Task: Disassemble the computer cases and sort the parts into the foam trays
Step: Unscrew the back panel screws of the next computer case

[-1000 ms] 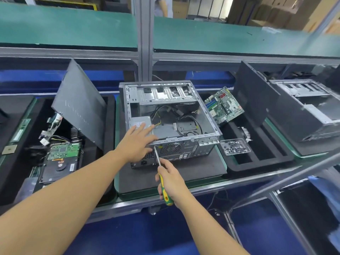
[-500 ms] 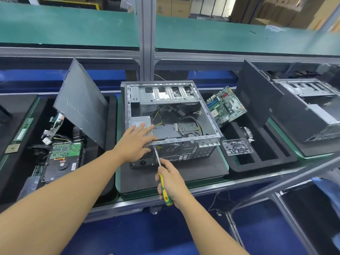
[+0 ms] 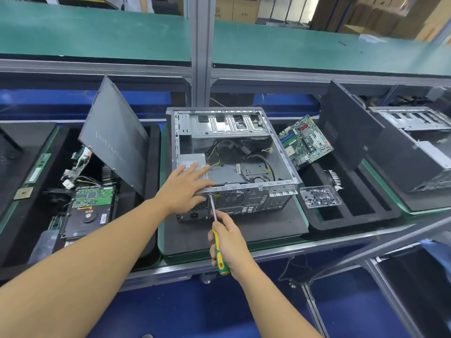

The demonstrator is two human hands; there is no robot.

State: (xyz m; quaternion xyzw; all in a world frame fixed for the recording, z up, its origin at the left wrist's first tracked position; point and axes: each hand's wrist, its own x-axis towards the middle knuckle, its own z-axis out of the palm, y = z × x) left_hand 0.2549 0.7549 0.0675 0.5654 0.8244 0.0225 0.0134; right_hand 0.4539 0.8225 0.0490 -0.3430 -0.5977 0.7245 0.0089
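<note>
An open grey computer case (image 3: 280,152) lies on its side on a dark foam pad in the middle of the bench. My left hand (image 3: 185,189) rests flat with straight fingers on the power supply (image 3: 192,162) at the case's near left corner. My right hand (image 3: 227,242) grips a green and yellow screwdriver (image 3: 216,230); its metal tip touches the case's rear panel beside the fan grille (image 3: 230,198). Loose cables lie inside the case.
The left foam tray (image 3: 153,142) holds a hard drive (image 3: 85,213), cables and a leaning side panel (image 3: 114,137). The right foam tray (image 3: 366,211) holds a motherboard (image 3: 305,140) and a clear box of screws (image 3: 319,197). Another case (image 3: 415,142) stands far right.
Both hands stay where they were on the case and screwdriver. Only the view has shifted slightly.
</note>
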